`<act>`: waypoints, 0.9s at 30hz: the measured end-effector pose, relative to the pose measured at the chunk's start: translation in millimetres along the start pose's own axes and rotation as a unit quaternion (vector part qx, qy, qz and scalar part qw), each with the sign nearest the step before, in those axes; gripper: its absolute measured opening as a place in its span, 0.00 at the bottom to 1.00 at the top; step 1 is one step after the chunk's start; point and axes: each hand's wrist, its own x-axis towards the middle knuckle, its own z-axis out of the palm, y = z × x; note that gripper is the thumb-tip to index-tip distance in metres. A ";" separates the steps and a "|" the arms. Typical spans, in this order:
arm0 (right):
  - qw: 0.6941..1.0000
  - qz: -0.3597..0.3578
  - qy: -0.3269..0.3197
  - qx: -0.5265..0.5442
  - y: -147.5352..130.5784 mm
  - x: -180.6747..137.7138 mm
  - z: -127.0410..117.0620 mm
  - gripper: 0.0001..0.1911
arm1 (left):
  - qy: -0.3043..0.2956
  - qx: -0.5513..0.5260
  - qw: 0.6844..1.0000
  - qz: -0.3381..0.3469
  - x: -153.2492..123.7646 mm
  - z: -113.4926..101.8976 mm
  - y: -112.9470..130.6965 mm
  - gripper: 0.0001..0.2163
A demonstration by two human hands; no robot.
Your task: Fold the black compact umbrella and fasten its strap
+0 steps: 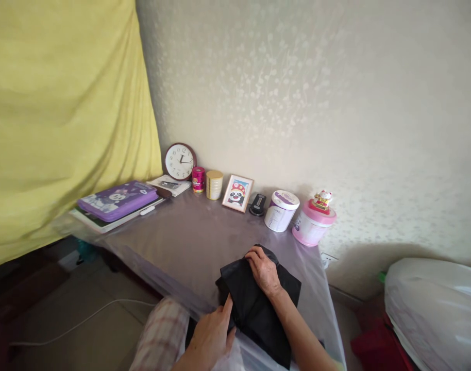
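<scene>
The table [158, 242] stands against a pale patterned wall [258, 82] and carries a clear plastic cover, creased and hanging over the near edge. The black cloth [258, 322] lies at the near right part of the surface, folded, its lower end reaching the table's edge. The right hand [263, 272] rests on top of it, fingers bent over the far fold; from where I stand I cannot tell whether they pinch it. The left hand [210, 335] is at the cloth's left side, index finger extended along the edge — whether finger and thumb close on fabric, I cannot tell.

Along the wall, left to right: clock [178, 164], pink can [198, 181], yellow tin [214, 186], framed panda picture [237, 195], black device [257, 204], white tub [280, 214], and pink tub [313, 226] with a cat figure [322, 200] on its lid. Papers [173, 186] lie before the clock; a purple case [119, 200] occupies the left end.

A yellow curtain [61, 113] hangs at left. A pale cable [92, 310] crosses the floor [104, 342]. At right — a wall socket [328, 259] and a whitish bag [432, 309] above something red [378, 346].
</scene>
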 end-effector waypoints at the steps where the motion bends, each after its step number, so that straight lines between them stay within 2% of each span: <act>1: 1.000 0.003 -0.008 -0.008 0.0 -0.7 1.0 0.13 | 0.002 0.003 1.000 0.001 -2.0 -0.7 -0.6 0.30; 4: 0.999 0.008 -0.024 -0.019 0.1 -1.3 0.7 0.13 | 0.048 0.014 0.999 -0.003 -11.2 -1.4 -2.7 0.29; 7: 0.999 0.009 -0.028 -0.022 0.4 -0.9 0.0 0.14 | 0.154 0.034 0.987 0.019 -17.6 -2.4 1.6 0.23; 9: 0.999 0.010 -0.028 -0.024 0.7 -0.7 0.5 0.14 | 0.197 0.041 0.974 0.099 -14.2 -2.9 9.4 0.22; 11: 0.999 0.010 -0.030 -0.028 1.2 -0.5 1.7 0.14 | 0.208 0.052 0.958 0.192 -3.2 -1.4 17.6 0.24; 12: 0.999 0.009 -0.031 -0.030 1.5 -0.4 2.4 0.14 | 0.213 0.060 0.952 0.211 4.3 0.3 20.7 0.26; 16: 0.999 0.016 -0.018 -0.028 1.8 0.8 3.2 0.13 | 0.208 0.080 0.960 0.172 34.2 10.7 23.2 0.33; 20: 1.000 0.009 -0.012 0.015 -4.4 -1.2 -7.0 0.14 | 0.205 0.113 0.962 0.141 43.8 16.6 20.4 0.31; 24: 0.990 -0.083 -0.084 0.072 -12.6 -10.7 -22.3 0.16 | 0.210 0.118 0.962 0.131 41.2 15.8 22.0 0.29; 27: 0.984 -0.112 -0.124 0.068 -8.9 -14.9 -24.0 0.16 | 0.203 0.110 0.965 0.123 41.8 15.1 22.7 0.27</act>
